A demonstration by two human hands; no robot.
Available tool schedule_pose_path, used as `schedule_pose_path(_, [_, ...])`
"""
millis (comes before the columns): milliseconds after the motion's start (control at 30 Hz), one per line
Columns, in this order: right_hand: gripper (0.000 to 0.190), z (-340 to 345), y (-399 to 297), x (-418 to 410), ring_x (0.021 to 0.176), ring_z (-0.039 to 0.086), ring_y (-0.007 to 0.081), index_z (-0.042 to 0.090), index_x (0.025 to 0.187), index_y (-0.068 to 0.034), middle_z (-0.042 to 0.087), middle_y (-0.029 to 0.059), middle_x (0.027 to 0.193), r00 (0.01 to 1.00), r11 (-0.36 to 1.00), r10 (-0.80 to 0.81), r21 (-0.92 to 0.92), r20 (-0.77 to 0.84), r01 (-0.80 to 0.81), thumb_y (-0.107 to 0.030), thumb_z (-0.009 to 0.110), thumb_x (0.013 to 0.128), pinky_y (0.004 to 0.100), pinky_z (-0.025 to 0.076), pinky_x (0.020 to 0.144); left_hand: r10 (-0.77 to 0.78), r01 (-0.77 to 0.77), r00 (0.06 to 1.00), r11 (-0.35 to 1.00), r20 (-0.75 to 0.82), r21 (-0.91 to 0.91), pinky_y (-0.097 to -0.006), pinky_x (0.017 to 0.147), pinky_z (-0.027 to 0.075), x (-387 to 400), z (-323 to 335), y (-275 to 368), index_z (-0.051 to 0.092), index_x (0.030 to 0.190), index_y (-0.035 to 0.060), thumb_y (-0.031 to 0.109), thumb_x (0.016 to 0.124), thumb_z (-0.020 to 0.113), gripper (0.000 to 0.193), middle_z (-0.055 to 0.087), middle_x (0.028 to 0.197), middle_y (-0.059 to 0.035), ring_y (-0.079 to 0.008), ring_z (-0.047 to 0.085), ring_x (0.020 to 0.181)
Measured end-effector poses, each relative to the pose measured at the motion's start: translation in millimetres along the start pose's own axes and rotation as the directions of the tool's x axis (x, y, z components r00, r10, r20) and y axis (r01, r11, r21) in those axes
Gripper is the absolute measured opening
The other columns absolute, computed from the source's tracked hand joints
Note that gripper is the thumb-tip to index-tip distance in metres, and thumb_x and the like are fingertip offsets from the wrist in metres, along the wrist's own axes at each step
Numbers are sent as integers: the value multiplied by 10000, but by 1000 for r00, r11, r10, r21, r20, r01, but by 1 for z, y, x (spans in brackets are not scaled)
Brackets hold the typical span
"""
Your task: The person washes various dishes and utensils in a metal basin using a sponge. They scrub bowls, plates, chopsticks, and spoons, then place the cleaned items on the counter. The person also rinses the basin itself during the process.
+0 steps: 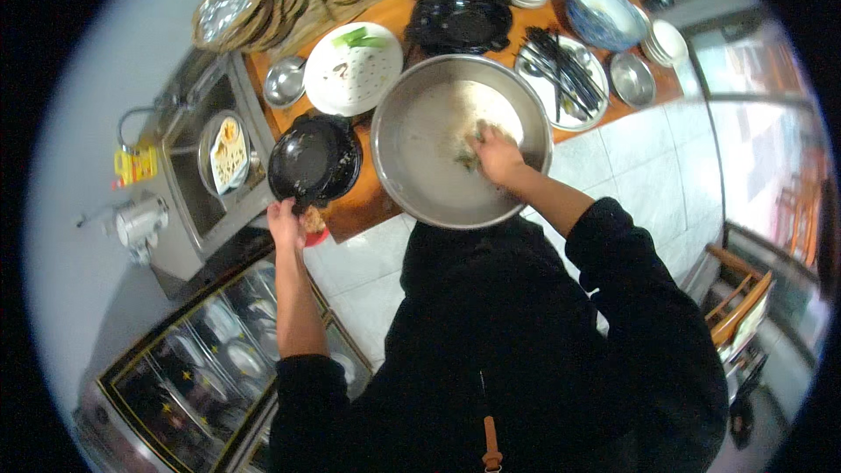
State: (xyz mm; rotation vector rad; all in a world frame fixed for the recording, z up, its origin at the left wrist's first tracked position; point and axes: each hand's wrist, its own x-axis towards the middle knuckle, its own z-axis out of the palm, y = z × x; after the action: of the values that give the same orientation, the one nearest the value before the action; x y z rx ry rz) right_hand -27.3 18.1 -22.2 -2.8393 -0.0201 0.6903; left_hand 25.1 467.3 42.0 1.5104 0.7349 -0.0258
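Observation:
My left hand (286,223) grips the near handle of a black pan (309,157), which sits over another dark pan at the left of the wooden table. Inside a large round steel basin (420,177) in front of me, my right hand (494,151) touches a greenish-brown clump (468,159), perhaps a scrubber, in cloudy water. Whether the fingers are closed on it is blurred. Left of the basin lies a white perforated plate (355,89) with green vegetable pieces (359,38). Behind the basin are stacked black oval pans (460,21).
A plate (525,72) of black chopsticks and spoons, a blue-patterned bowl (606,16) and a steel bowl (632,80) stand at right. At left is a sink (190,210) with a basin inside. Woven mats (263,13) lie at the back left, and a red container (317,236) below the table edge.

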Motion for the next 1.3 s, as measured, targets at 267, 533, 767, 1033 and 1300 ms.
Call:
schedule_pose_path(267, [514,7,10,-1,1336,369,425,557,1337,-183,373,205,1463,975,966,-221,-138,3,219,-198,628,828,537,425,1021,61,-115,974,962,219,246,-226,324,312,-107,50,82,417,909,58,26,871,531,125,556,744,-68,-127,481,452])
schedule_pose_path(533, [310,5,39,11,975,635,372,686,1068,-70,682,199,1004,887,658,349,753,-304,0,-215,609,805,428,489,891,-487,294,818,812,307,504,-210,280,301,-157,165,39,545,914,-82,29,866,505,127,639,724,-142,-115,515,411])
schedule_pose_path(767, [349,-56,59,-20,945,646,352,659,1085,-35,685,206,986,837,525,455,851,-304,23,-236,584,809,405,490,845,-879,798,281,437,386,415,-145,309,293,-117,214,-65,454,1251,-28,115,979,445,307,652,1043,-278,-108,487,456])
schedule_pose_path(1033, [188,-43,44,-19,778,645,223,659,975,-44,683,133,824,836,479,503,876,-218,-60,-182,619,853,348,496,742,-258,-59,869,793,422,607,-387,622,488,-71,255,-137,563,1125,30,173,928,579,244,643,919,-145,-296,615,766])
schedule_pose_path(1300, [531,22,-10,-5,1179,464,496,487,1363,-33,351,370,1369,761,881,303,473,-574,7,-43,633,853,458,461,948,161,-278,957,748,243,602,-497,783,464,-77,269,-122,576,1065,25,295,1008,435,310,635,1005,-248,-441,607,907])
